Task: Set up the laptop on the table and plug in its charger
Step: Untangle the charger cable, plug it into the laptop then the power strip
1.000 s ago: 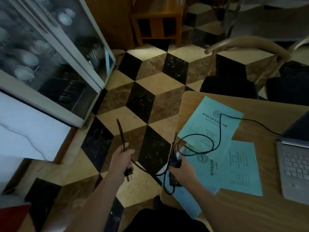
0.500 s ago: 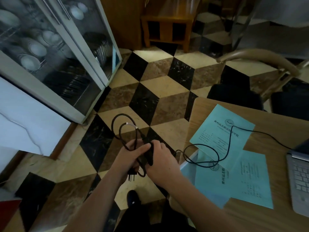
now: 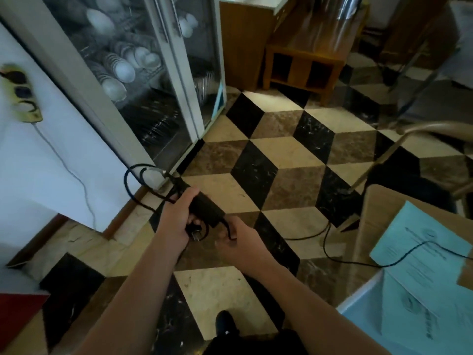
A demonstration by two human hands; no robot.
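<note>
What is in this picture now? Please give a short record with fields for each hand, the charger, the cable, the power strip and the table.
left hand: grips the charger brick and plug
right hand: pinches the cable near the brick
charger brick: black, held above the floor
plug: not plugged in
cable: runs from the hands up onto the table
power strip: on the white wall, at left
table: wooden, with blue papers
laptop: not in view
</note>
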